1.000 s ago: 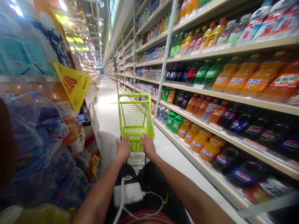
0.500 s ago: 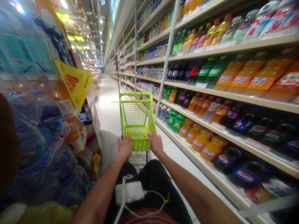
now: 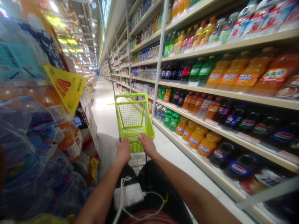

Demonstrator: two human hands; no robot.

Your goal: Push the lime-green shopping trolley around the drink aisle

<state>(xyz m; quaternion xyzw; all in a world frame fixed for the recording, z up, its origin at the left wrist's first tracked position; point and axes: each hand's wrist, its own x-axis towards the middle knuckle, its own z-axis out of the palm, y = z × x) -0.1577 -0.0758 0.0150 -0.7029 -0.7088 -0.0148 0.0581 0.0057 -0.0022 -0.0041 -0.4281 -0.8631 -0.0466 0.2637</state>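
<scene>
Head view is showing a white box (image 3: 132, 195) lying on the person's dark lap (image 3: 161, 183) at six o'clock, with a white cable (image 3: 121, 199) looping across it. Just beyond, both bare forearms are stretching toward twelve o'clock. The left hand (image 3: 123, 149) is resting at the near edge of a green shopping cart (image 3: 149, 127), a little toward eleven, its thumb standing away from its fingers. The right hand (image 3: 146, 143) is touching the same edge a little toward one, its fingers reaching forward over it. Whether either hand is closing round the edge, one cannot tell. The cart itself is standing straight ahead at twelve, close to the knees. Wrapped water bottles (image 3: 25, 146) are piling up at nine, and a yellow price sign (image 3: 67, 88) is hanging tilted at ten. From one to three, long shelves (image 3: 201, 89) are holding rows of soda bottles (image 3: 205, 144). Farther off, a pale floor (image 3: 101, 115) is running away at twelve.
</scene>
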